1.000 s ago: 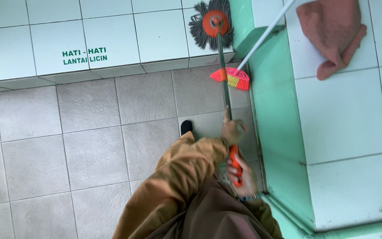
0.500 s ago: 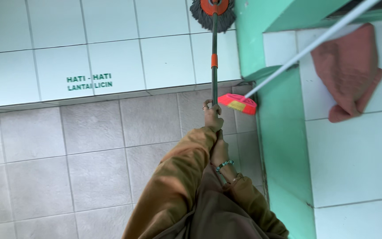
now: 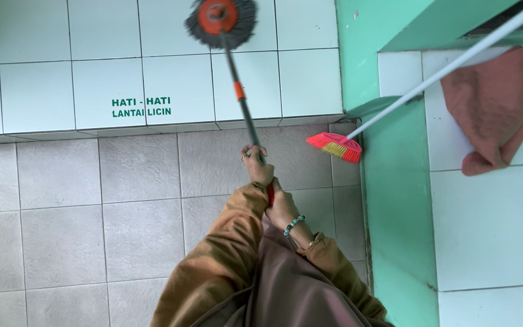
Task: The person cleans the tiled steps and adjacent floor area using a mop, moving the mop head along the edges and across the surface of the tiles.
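Grey floor tiles point(image 3: 62, 230) are met by a white tiled step point(image 3: 49, 72). A green wall point(image 3: 394, 200) is seen at right, beside white tiles point(image 3: 491, 224); daylight is even.

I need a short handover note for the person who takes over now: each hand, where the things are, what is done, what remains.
Left hand: gripping the mop handle, higher up.
Right hand: gripping the handle's lower end.
Mop head: round, grey, on the white tiles at the top.
Broom: leaning against the green wall, untouched.
Brown cloth: lying on white tiles at right.
Done: cannot tell which tiles are mopped.
Left: probably the grey floor.
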